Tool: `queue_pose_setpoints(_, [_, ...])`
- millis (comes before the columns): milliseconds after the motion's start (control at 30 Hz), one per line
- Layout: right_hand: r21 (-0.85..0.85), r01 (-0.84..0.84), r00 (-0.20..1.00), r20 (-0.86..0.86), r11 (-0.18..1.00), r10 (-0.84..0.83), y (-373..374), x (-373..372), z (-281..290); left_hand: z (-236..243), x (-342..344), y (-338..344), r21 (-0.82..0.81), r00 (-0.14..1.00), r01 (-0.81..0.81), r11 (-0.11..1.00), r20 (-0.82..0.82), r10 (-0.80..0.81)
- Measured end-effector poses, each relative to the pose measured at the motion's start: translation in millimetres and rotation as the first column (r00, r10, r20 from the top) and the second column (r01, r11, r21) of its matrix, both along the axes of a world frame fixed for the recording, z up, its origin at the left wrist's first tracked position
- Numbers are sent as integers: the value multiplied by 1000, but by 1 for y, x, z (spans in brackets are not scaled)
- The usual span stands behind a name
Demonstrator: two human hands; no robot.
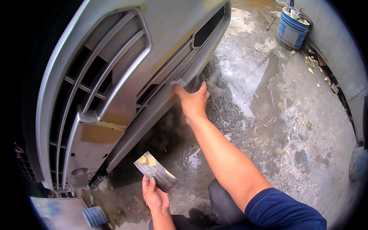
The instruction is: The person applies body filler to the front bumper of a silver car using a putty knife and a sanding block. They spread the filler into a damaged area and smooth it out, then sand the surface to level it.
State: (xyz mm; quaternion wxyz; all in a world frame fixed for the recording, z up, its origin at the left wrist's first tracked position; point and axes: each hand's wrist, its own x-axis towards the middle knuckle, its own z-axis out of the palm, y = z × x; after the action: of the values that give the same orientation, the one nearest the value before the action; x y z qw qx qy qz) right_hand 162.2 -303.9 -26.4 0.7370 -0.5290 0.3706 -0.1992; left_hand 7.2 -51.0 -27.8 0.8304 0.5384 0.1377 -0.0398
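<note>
My left hand (155, 197) holds a thin, rectangular grey putty board (163, 175) by its lower edge, thumb on top. Cream-coloured putty (146, 160) lies on the board's upper corner, with a smear along one side. Ahead and to the right, my right hand (193, 103) reaches to the lower lip of a silver car bumper (157, 30). Its fingers are curled at that edge, and what they grip, if anything, is blurred and partly hidden. A larger tan filler patch (100, 133) covers the bumper's corner beside the grille (105, 57).
A blue bucket (293, 30) with tools on its lid stands at the back right, near a pale curved panel (337, 30). Another blue bucket (94, 216) lies at lower left. The wet concrete floor (283, 134) carries scattered debris. My bent knee (226, 201) is below.
</note>
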Motion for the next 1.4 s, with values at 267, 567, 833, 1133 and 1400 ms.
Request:
queue_pose_setpoints(267, [155, 37, 999, -17, 987, -35, -6, 3, -9, 6, -2, 0, -13, 1000, -4, 1000, 12, 4])
queue_pose_setpoints(567, [346, 50, 999, -25, 937, -44, 1, 14, -14, 8, -5, 0, -9, 1000, 7, 1000, 17, -7])
queue_pose_setpoints(833, [149, 123, 992, -48, 981, -117, 27, 7, -3, 6, -5, 1, -8, 1000, 7, 1000, 3, -7])
queue_pose_setpoints(1133, [-48, -30, 999, -29, 998, 29, 59, -6, -16, 2, -3, 3, 13, 999, 36, 999, -7, -36])
queue_pose_setpoints(1400, [-2, 60, 988, 141, 998, -60, 35, 11, -50, 2, -3, 5, 16, 999, 35, 999, 5, -35])
